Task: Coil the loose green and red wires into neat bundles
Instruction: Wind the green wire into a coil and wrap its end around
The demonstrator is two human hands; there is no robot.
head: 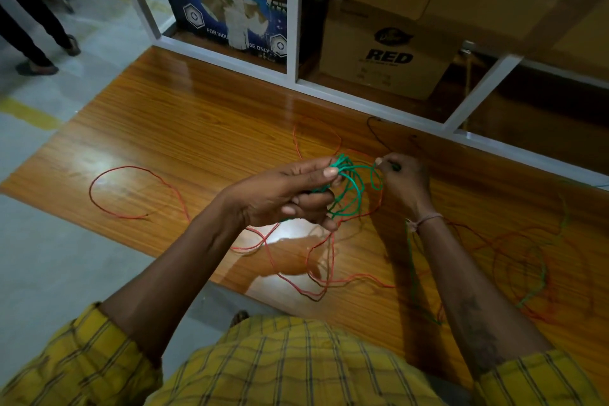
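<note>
Centre frame, above the surface (171, 128): left hand (283, 194) pinches a partly wound green wire (351, 184) bundle between thumb and fingers; right hand (403, 181) pinches the free strand beside it. Judgement: keep each turn equal and lay it flat against the last. Green loops are uneven, glossy. Red wire (131, 191) lies loose, sprawling left and lower right.
</note>
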